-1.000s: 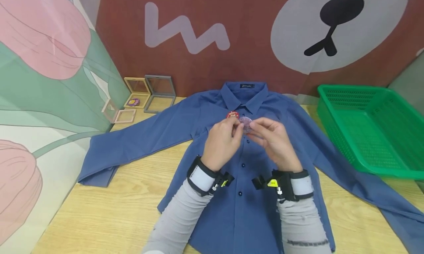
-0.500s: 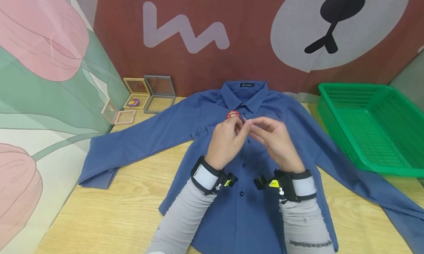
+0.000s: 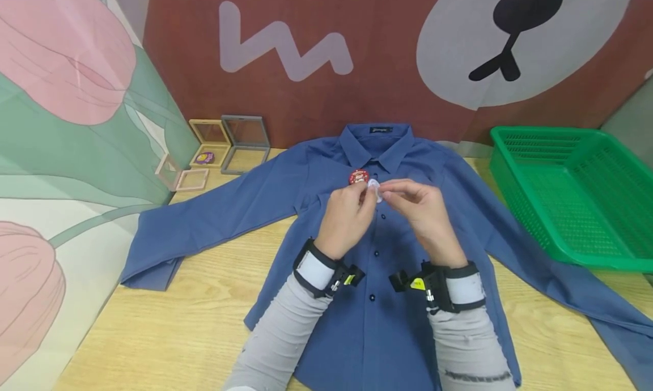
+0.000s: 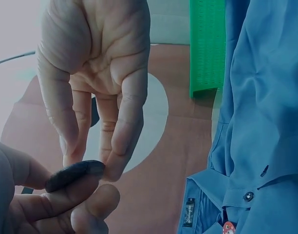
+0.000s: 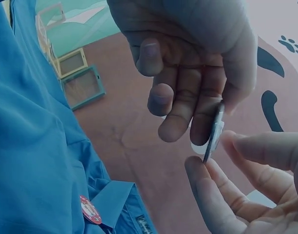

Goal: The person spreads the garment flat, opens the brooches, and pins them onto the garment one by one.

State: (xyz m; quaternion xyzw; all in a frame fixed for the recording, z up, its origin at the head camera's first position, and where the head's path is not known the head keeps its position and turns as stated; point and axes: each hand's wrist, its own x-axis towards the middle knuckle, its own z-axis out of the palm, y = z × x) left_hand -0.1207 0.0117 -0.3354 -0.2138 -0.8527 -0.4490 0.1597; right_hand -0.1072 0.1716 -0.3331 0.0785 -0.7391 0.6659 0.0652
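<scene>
A round button badge (image 3: 374,190) is held up over the shirt's chest, its pale side toward the head camera. My left hand (image 3: 344,218) pinches one side of it between thumb and finger. From the other side, my right hand (image 3: 420,212) has thumb and fingertip at its edge. Seen edge-on in the right wrist view, the badge (image 5: 215,131) shows a pale fitting on one side. It looks dark in the left wrist view, where the badge (image 4: 73,175) lies against the left fingers. A red badge (image 3: 359,177) sits on the blue shirt (image 3: 336,300), just beyond my left hand.
The shirt lies spread on a wooden table (image 3: 204,317). A green basket (image 3: 566,209) stands at right, beside one sleeve. At back left are small open frame boxes: a grey one (image 3: 246,160), a pink one (image 3: 193,179) and a yellow one (image 3: 218,147) holding a purple badge (image 3: 206,157).
The badge first shows a purplish side, then is almost edge-on between the fingers, and now shows a pale side. Both hands stay over the chest, with small finger shifts.
</scene>
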